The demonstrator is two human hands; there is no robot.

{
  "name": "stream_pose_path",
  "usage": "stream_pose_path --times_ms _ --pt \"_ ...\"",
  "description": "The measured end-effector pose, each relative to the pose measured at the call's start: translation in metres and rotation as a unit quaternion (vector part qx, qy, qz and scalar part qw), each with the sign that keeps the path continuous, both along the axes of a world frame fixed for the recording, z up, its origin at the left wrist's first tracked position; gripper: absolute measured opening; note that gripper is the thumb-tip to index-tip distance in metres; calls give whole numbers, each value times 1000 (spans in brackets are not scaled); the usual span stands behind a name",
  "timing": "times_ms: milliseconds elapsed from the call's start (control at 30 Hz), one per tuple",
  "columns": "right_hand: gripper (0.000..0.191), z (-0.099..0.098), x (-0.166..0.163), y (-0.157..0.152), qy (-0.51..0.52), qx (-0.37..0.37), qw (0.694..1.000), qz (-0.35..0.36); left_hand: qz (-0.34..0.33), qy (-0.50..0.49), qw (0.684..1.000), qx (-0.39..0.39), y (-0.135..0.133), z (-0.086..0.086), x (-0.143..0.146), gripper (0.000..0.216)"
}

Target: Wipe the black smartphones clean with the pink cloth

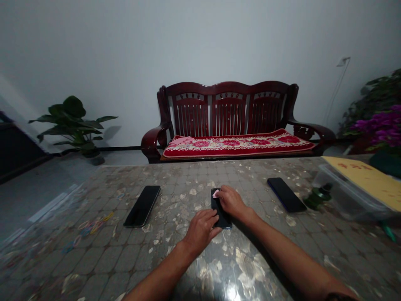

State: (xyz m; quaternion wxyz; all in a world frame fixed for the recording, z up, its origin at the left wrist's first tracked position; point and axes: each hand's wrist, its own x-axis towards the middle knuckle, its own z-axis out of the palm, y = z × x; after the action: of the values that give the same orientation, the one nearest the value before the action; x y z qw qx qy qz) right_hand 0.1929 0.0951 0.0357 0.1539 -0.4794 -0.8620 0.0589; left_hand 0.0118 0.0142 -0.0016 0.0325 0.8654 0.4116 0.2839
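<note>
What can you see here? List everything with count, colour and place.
Table: 1, grey patterned, foreground
Left smartphone: 1, black, table's left
Centre smartphone: 1, black, table's middle
Right smartphone: 1, black, table's right
Rubber bands: several, multicoloured, table's far left
Bottle: 1, green, beside right smartphone
Plastic box: 1, clear, table's far right
Sheet: 1, yellow, atop box
Bench: 1, dark red-brown, behind table
Seat cover: 1, red floral, on bench
Potted plant: 1, green, floor left
Flowers: several, purple, far right
Wall socket: 1, white, wall right
Scrap: 1, pink, at right fingertips
Left hand: 1, bare, on centre smartphone
Right hand: 1, bare, over centre smartphone
</note>
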Motion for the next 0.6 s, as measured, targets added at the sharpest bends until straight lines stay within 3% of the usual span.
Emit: stream_pose_path --times_ms 133,367,600 --pt "31 -3 2 -5 -4 2 999 45 -7 -4 1000 1 1 1 0 27" --pt "33 6 1 20 -41 -13 997 -70 -5 -5 1000 13 0 -2 0 30" --pt "33 2 -16 9 -28 -7 999 22 2 -14 1000 20 1 -2 1 27"
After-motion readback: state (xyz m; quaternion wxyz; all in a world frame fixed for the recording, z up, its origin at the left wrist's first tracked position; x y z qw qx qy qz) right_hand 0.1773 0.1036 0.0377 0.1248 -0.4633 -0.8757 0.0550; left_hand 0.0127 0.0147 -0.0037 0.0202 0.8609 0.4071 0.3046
